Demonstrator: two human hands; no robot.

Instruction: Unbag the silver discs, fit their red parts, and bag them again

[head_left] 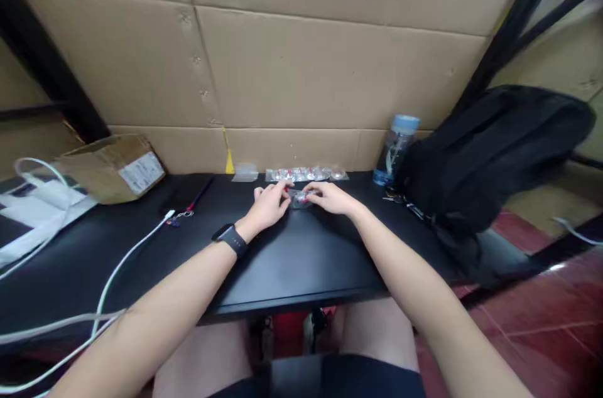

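The contents of the small clear packet (298, 199) are too small and blurred to make out, and fingers cover both its ends. It lies at the far part of the black table (301, 260), just in front of the row of clear packets (306, 174). The left hand (271, 204) and right hand (330, 197) touch its opposite ends, fingers curled; whether either hand pinches it, one cannot tell.

A black watch (230, 240) and dark shorts (372, 378) are worn.
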